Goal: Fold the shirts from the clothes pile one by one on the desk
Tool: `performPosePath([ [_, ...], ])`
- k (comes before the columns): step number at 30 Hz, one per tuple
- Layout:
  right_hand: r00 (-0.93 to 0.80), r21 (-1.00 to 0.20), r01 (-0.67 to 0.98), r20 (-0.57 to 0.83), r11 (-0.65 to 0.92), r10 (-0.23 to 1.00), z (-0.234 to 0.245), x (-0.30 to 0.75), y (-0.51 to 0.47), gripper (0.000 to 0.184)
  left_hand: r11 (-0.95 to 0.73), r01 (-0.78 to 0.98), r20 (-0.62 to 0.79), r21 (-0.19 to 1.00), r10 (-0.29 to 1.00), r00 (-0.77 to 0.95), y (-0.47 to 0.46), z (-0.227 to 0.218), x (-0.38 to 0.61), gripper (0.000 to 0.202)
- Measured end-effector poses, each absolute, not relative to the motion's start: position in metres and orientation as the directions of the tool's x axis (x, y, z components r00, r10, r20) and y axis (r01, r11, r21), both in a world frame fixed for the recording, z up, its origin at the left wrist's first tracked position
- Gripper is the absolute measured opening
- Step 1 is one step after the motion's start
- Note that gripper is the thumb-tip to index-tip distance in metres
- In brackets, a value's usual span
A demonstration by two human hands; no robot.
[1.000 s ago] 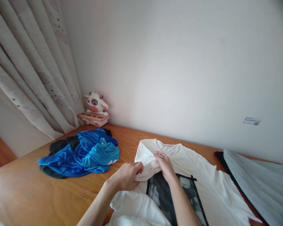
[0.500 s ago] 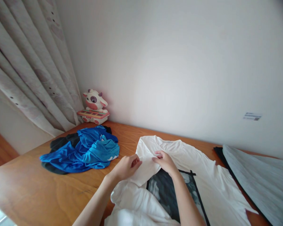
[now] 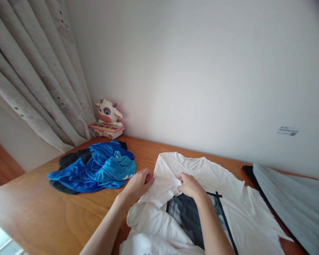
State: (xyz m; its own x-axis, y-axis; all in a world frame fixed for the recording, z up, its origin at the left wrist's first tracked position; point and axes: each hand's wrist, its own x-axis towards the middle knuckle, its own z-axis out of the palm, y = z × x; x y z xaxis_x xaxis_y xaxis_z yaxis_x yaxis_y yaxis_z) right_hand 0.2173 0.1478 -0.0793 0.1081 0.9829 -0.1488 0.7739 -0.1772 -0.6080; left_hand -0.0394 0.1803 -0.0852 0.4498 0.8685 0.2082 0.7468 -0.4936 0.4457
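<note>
A white T-shirt (image 3: 244, 209) with a dark framed print on its front lies spread on the wooden table, its collar toward the wall. Its left sleeve is folded inward over the chest, and the cloth below is bunched up. My left hand (image 3: 140, 182) pinches the outer edge of that sleeve with curled fingers. Over the chest, my right hand (image 3: 190, 184) grips the sleeve's other side between thumb and fingers. Part of the print is hidden under my right forearm.
Blue and black clothes (image 3: 95, 168) lie crumpled at the left. A toy cow with a keyboard (image 3: 107, 120) stands in the corner beside the curtain (image 3: 39, 71). At the right is a grey garment (image 3: 289, 202) over a black one. The wooden table (image 3: 61, 219) meets the wall behind.
My left hand has shifted slightly left and up, toward the sleeve's outer edge. My right hand's fingers have closed on the cloth. The view has turned slightly.
</note>
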Motion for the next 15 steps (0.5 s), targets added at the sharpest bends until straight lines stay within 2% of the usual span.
performPosePath([
  [3, 0.162, -0.560, 0.799, -0.156, -0.222, 0.974, -0.072, 0.214, 0.147, 0.042, -0.597, 0.682, 0.372, 0.422, 0.800, 0.470, 0.182, -0.100, -0.036, 0.017],
  [6, 0.221, -0.534, 0.802, -0.150, -0.267, 0.964, -0.072, 0.211, 0.151, 0.051, -0.651, 0.627, 0.415, 0.427, 0.757, 0.504, 0.191, -0.111, -0.029, 0.039],
  [8, 0.244, -0.523, 0.801, -0.156, -0.290, 0.957, -0.075, 0.211, 0.154, 0.046, -0.622, 0.654, 0.413, 0.431, 0.780, 0.470, 0.205, -0.114, -0.019, 0.040],
  [10, 0.239, -0.530, 0.796, -0.167, -0.292, 0.956, -0.080, 0.213, 0.155, 0.034, -0.583, 0.696, 0.392, 0.419, 0.808, 0.440, 0.223, -0.114, -0.002, 0.037],
  [13, 0.194, -0.574, 0.778, -0.169, -0.256, 0.966, -0.086, 0.220, 0.156, 0.021, -0.599, 0.705, 0.331, 0.380, 0.799, 0.501, 0.251, -0.117, 0.027, 0.037],
  [15, 0.188, -0.594, 0.766, -0.156, -0.244, 0.970, -0.087, 0.225, 0.155, 0.021, -0.614, 0.708, 0.282, 0.349, 0.789, 0.545, 0.263, -0.123, 0.042, 0.036],
])
